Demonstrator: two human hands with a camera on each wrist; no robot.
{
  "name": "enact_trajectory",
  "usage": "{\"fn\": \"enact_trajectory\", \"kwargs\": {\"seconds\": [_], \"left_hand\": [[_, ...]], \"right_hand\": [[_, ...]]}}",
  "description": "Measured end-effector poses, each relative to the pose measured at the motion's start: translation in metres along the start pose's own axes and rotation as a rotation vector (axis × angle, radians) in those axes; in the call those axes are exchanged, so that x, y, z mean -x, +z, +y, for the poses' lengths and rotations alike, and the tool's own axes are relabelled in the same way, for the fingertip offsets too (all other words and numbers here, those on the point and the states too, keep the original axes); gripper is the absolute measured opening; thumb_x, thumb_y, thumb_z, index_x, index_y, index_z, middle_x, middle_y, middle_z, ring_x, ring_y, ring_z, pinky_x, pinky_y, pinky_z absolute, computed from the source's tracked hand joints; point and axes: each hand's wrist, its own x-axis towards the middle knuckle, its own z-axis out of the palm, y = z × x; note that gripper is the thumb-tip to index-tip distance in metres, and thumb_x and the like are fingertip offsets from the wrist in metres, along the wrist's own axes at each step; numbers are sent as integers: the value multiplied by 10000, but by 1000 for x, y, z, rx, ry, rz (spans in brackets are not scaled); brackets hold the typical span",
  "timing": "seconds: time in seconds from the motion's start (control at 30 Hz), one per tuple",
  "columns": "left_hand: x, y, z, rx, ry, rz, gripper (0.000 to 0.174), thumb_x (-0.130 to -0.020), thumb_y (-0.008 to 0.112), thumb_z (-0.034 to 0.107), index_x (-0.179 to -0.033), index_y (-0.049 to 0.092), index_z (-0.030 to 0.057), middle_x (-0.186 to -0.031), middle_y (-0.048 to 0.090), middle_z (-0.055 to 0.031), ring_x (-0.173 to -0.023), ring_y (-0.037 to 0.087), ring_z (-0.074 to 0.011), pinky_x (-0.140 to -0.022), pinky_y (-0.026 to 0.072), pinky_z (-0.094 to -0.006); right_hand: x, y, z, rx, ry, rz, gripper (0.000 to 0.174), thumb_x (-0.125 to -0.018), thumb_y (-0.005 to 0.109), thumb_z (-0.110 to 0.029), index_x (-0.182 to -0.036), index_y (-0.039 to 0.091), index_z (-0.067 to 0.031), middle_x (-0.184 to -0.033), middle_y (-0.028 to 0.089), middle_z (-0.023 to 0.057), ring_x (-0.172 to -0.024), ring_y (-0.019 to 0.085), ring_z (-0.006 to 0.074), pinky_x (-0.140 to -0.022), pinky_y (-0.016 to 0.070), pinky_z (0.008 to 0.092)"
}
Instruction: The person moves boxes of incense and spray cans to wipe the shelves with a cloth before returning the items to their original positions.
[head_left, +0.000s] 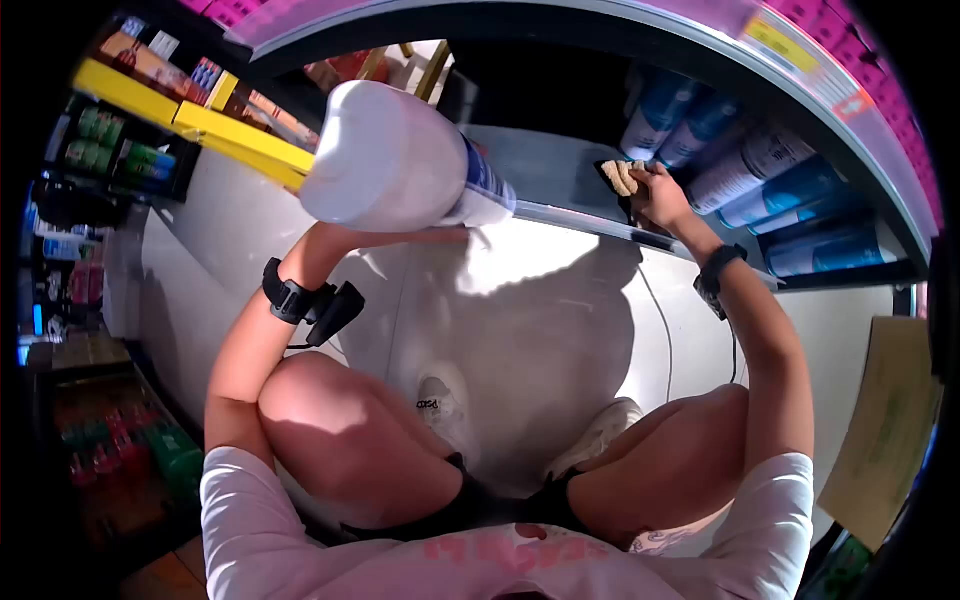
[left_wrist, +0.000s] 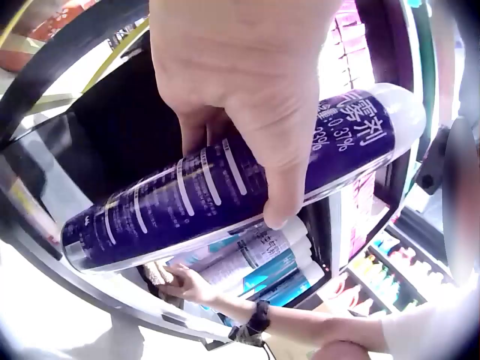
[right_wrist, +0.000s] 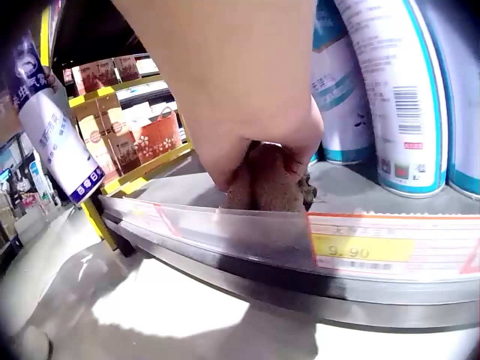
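Note:
My left hand (left_wrist: 244, 82) grips a purple and white aerosol can (left_wrist: 172, 202), thumb on one side and fingers round the other. In the head view its white cap (head_left: 350, 150) is toward me and hides most of that hand. The can slants in front of the shelf's left part. My right hand (head_left: 660, 198) pinches a bunched tan cloth (head_left: 622, 178) down on the grey shelf (head_left: 550, 165), close to the front edge. In the right wrist view the clear price strip (right_wrist: 225, 229) covers the lower part of the cloth (right_wrist: 277, 187).
Several blue and white aerosol cans (head_left: 750, 170) stand on the shelf right of my right hand. An upper shelf edge (head_left: 640, 35) with pink goods arches above. A yellow rail (head_left: 240, 140) runs at the left, and a cardboard piece (head_left: 880, 430) stands at the right.

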Motion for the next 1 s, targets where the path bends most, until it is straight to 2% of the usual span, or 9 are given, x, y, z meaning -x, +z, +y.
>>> {"fn": "enact_trajectory", "kwargs": {"seconds": [0.1, 0.17, 0.23, 0.3, 0.47, 0.5, 0.57, 0.7, 1.0], "left_hand": [[32, 5, -19, -489, -123, -126, 650, -682, 743, 326, -1221, 482, 74, -1160, 543, -61, -1097, 490, -235, -991, 344, -329], [38, 9, -14, 480, -219, -109, 614, -700, 731, 298, -1215, 486, 70, -1185, 527, -56, -1097, 490, -224, -988, 344, -331], [55, 1, -23, 490, -194, -201, 598, -700, 738, 233, -1220, 485, 79, -1200, 517, -54, -1105, 486, -203, -985, 343, -325], [75, -1, -39, 94, -141, -195, 620, -667, 766, 181, -1214, 490, 89, -1180, 527, -53, -1094, 488, -185, -974, 354, -323], [93, -7, -78, 194, -411, -154, 680, -573, 817, 153, -1168, 497, 80, -1128, 541, -47, -1058, 496, -188, -969, 352, -317], [93, -10, -82, 159, -434, -207, 688, -580, 815, 145, -1184, 492, 87, -1161, 529, -52, -1083, 486, -201, -972, 352, -316], [102, -12, -92, 137, -462, -247, 696, -586, 814, 137, -1199, 487, 94, -1194, 516, -57, -1108, 475, -214, -976, 351, -316], [148, -6, -128, 21, -423, -28, 705, -580, 826, 205, -1184, 486, 74, -1205, 489, -62, -1102, 463, -206, -987, 333, -313], [203, 5, -156, 201, -584, 339, 585, -657, 773, 128, -1161, 492, 33, -1116, 553, -80, -1038, 523, -194, -920, 406, -319]], "right_hand": [[-19, 10, -21, -43, -141, -39, 531, -638, 710, -139, -1145, 568, -71, -1052, 486, 177, -983, 514, 330, -897, 426, 348], [-33, 19, -50, -140, -187, -73, 499, -650, 692, -131, -1137, 584, -128, -1110, 489, 171, -1009, 504, 326, -904, 418, 348], [-52, 46, -61, -133, -428, -38, 454, -672, 653, -72, -1117, 599, -145, -1186, 475, 153, -1041, 485, 326, -929, 397, 347], [-60, 43, -84, -39, -559, -162, 443, -677, 616, -11, -1097, 613, -151, -1250, 458, 120, -1064, 470, 329, -957, 368, 348], [-65, 12, -71, 154, -573, -324, 396, -693, 578, 19, -1024, 659, -183, -1229, 518, 94, -1160, 448, 256, -973, 338, 349], [-67, 3, -67, 141, -552, -460, 481, -657, 553, 50, -1081, 635, -163, -1305, 433, 168, -1192, 410, 319, -995, 332, 354], [-60, -19, -67, 37, -382, -702, 503, -671, 558, 44, -1118, 615, -181, -1372, 352, 162, -1207, 397, 332, -1003, 329, 350], [-56, -20, -71, -166, -322, -801, 486, -714, 547, 49, -1139, 598, -182, -1404, 308, 141, -1177, 439, 332, -962, 381, 344], [-91, 60, -142, -127, -675, -282, 394, -655, 542, 79, -991, 658, -93, -1171, 554, 142, -973, 543, 318, -881, 439, 344]]}}
